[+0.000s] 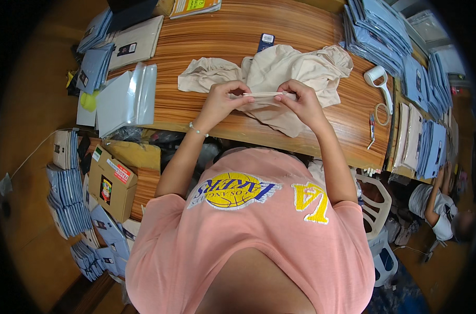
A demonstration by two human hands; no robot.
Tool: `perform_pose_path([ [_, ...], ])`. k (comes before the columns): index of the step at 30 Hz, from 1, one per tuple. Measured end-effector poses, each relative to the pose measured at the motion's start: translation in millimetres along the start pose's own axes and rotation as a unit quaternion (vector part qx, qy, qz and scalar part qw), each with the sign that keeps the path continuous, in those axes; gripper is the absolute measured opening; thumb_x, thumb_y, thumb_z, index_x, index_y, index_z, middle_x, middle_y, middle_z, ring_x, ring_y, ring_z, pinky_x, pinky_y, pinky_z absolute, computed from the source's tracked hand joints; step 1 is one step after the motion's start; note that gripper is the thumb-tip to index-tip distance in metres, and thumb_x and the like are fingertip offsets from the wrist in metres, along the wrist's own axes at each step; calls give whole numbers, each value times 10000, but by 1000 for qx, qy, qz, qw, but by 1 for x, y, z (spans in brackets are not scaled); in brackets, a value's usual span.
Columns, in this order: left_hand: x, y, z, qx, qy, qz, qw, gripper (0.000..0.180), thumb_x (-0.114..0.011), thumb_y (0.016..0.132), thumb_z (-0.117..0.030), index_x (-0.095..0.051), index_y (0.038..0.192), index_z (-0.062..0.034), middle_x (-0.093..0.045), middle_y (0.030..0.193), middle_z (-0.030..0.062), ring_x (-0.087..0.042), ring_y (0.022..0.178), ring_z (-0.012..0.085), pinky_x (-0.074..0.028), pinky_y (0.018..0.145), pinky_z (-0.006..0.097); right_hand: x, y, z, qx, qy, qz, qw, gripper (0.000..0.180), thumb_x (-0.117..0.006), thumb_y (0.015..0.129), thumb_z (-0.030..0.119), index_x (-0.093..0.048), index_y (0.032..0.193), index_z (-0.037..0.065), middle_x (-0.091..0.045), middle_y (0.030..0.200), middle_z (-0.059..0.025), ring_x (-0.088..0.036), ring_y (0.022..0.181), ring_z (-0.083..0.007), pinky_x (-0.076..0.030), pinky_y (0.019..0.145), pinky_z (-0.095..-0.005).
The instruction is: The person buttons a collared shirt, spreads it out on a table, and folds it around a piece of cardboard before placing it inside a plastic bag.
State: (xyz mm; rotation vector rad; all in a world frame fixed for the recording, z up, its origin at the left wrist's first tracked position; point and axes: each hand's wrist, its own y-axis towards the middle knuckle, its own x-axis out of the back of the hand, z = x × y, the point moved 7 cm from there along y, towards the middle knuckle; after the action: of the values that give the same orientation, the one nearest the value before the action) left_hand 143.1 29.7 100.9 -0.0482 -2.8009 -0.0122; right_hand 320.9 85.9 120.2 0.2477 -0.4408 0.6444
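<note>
A cream cloth garment [279,65] lies crumpled on the wooden table in front of me, one part of it spread out to the left. My left hand [228,98] pinches one end of a narrow folded edge of this garment between thumb and fingers. The other end of that edge is pinched by my right hand [299,100], so the strip is stretched straight between both hands, just above the near side of the table. A dark tag [266,42] with a white label sticks out at the garment's far side.
Right of the garment lie a white lint roller [380,86], a tape roll [382,114] and a small blue-handled tool [372,128]. Stacks of blue packed garments [376,34] stand at the far right. Clear plastic bags [128,102] lie at the left; a cardboard box [111,183] stands below.
</note>
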Motion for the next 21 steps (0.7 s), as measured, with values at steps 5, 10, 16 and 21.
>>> perform_pose_path([
  [5, -3, 4, -2, -6, 8, 9, 1000, 155, -740, 713, -109, -645, 777, -5, -605, 690, -1, -510, 636, 57, -413, 582, 204, 3, -11, -2, 2, -2, -13, 1000, 145, -682, 782, 141, -627, 830, 15, -560, 735, -43, -493, 643, -136, -383, 562, -254],
  [10, -11, 1, 0, -17, 20, 33, 999, 166, -751, 693, -145, -659, 747, -17, -624, 693, 22, -530, 629, 99, -416, 596, 232, 4, -28, -7, 26, -21, -65, 997, 117, -693, 754, 121, -640, 781, 21, -574, 742, -56, -523, 684, -184, -409, 581, -284],
  [16, -25, -10, 8, -141, 67, 1, 988, 128, -739, 655, -53, -669, 754, -12, -653, 753, 50, -572, 739, 160, -452, 661, 262, -14, -53, -26, 89, -112, -136, 980, 104, -704, 699, 102, -646, 763, 44, -598, 784, -60, -517, 745, -243, -411, 672, -332],
  [21, -30, -19, 17, -183, 101, -13, 978, 117, -725, 652, -40, -674, 755, -18, -655, 759, 60, -580, 751, 186, -465, 673, 281, -27, -63, -34, 95, -147, -142, 974, 96, -689, 697, 89, -636, 772, 61, -602, 827, -55, -508, 798, -253, -387, 729, -349],
])
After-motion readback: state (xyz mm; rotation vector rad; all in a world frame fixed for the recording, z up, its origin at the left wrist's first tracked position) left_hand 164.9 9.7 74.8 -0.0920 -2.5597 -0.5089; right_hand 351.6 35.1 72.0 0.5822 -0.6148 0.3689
